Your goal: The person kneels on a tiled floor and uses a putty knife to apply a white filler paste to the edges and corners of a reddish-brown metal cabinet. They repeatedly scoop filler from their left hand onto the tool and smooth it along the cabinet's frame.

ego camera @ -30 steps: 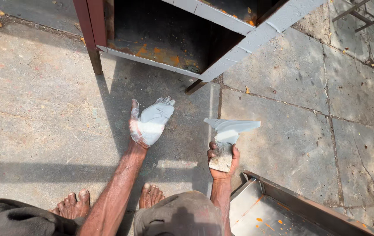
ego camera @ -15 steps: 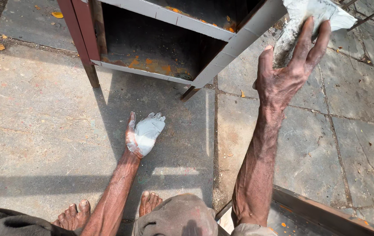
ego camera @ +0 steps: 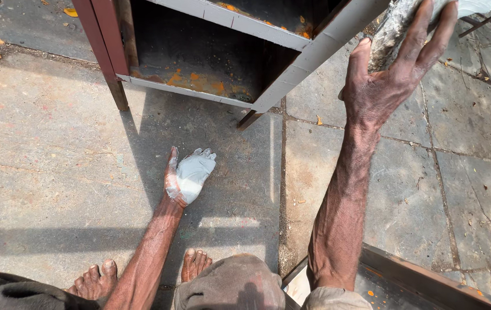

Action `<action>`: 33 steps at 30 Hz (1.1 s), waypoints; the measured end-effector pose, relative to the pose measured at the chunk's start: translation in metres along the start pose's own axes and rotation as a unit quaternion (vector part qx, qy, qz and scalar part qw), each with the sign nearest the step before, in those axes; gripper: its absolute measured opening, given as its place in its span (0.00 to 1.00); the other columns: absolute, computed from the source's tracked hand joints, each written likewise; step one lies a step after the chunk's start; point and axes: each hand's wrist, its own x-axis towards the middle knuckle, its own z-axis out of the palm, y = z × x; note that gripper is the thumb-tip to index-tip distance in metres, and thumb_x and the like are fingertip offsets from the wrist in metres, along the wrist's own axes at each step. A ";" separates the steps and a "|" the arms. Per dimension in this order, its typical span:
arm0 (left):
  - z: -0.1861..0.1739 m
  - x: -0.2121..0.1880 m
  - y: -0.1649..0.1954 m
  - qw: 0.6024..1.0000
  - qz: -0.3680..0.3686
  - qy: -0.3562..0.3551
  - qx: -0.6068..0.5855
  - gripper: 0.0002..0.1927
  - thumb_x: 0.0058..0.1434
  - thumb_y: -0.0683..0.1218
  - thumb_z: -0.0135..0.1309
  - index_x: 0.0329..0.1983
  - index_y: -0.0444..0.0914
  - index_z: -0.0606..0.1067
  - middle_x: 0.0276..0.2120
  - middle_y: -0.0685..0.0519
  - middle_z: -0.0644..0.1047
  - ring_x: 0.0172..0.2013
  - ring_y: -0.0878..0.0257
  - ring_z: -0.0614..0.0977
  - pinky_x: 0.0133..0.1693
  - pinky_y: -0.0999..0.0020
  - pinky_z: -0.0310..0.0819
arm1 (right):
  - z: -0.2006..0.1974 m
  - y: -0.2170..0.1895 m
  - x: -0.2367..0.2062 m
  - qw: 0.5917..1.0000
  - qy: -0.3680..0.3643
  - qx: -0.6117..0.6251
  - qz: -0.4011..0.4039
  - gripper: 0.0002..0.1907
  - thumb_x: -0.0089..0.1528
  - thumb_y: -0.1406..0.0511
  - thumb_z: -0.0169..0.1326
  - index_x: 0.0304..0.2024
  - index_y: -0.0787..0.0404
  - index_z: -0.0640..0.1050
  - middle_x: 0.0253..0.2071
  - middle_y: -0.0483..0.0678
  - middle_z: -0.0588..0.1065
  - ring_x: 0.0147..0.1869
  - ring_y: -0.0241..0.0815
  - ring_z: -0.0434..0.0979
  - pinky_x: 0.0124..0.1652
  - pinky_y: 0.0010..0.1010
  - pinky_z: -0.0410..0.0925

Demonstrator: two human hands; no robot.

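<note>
My right hand (ego camera: 397, 74) grips a white-smeared pad (ego camera: 394, 26) raised beside the cabinet's pale frame edge (ego camera: 320, 54), nearer it than my left hand (ego camera: 190, 177), spread open, putty-coated, low above the floor.

- Hard daylight falls on the stone paving (ego camera: 39, 143), bright and warm, with no glare washing out detail.
- The metal cabinet (ego camera: 245, 51) throws a dark, sharp-edged shadow over the ground in front of it; its inside is dim.
- The left hand (ego camera: 189, 177), its palm coated white, lies within that shadow yet reads clearly.
- The right hand (ego camera: 397, 69) and its forearm catch direct sun, with skin texture crisp.
- A broad band of shadow crosses the bottom of the view.
- Focus is sharp throughout; the wide lens stretches things towards the edges.
</note>
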 end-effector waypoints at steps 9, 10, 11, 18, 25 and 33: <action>-0.020 -0.001 0.000 1.000 0.003 0.009 -0.012 0.50 0.64 0.68 0.49 0.75 0.30 0.51 0.74 0.34 0.56 0.73 0.41 0.59 0.72 0.47 0.51 | 0.008 0.008 -0.003 0.999 -0.009 -0.032 0.003 0.49 0.60 0.72 0.57 0.78 0.35 0.52 0.82 0.37 0.40 0.84 0.43 0.42 0.82 0.44 0.55; -0.023 -0.003 0.001 1.000 0.004 0.015 -0.015 0.50 0.64 0.68 0.49 0.75 0.30 0.51 0.74 0.34 0.56 0.73 0.41 0.59 0.72 0.47 0.51 | 0.008 0.007 -0.011 0.999 -0.015 -0.037 0.017 0.49 0.60 0.73 0.56 0.77 0.36 0.54 0.82 0.37 0.41 0.84 0.43 0.43 0.82 0.45 0.55; -0.026 -0.004 0.002 1.000 0.005 0.022 -0.019 0.50 0.64 0.67 0.49 0.76 0.30 0.51 0.74 0.34 0.56 0.73 0.41 0.59 0.72 0.47 0.52 | 0.011 0.005 -0.021 0.999 -0.024 -0.041 0.023 0.48 0.59 0.73 0.56 0.78 0.37 0.54 0.82 0.37 0.42 0.84 0.44 0.43 0.82 0.45 0.57; -0.031 -0.002 0.019 0.999 0.025 0.030 -0.030 0.50 0.64 0.67 0.50 0.76 0.29 0.50 0.74 0.33 0.56 0.73 0.40 0.60 0.72 0.46 0.53 | 0.050 -0.009 -0.133 0.996 -0.075 0.001 0.056 0.41 0.68 0.65 0.62 0.79 0.45 0.57 0.80 0.47 0.41 0.85 0.53 0.45 0.73 0.50 0.71; -0.030 -0.016 0.043 0.998 0.059 0.039 0.000 0.50 0.64 0.67 0.49 0.75 0.29 0.52 0.73 0.33 0.57 0.72 0.40 0.61 0.71 0.48 0.55 | 0.101 -0.024 -0.268 0.976 -0.167 -0.002 0.138 0.44 0.65 0.65 0.61 0.80 0.47 0.56 0.83 0.50 0.44 0.86 0.58 0.50 0.73 0.46 0.71; -0.023 -0.013 0.039 0.994 0.065 0.056 0.062 0.49 0.64 0.68 0.49 0.74 0.29 0.54 0.72 0.33 0.60 0.71 0.42 0.63 0.70 0.50 0.58 | 0.086 -0.050 -0.337 0.912 -0.269 0.112 0.289 0.41 0.61 0.66 0.62 0.76 0.50 0.62 0.81 0.56 0.52 0.84 0.60 0.52 0.75 0.54 0.61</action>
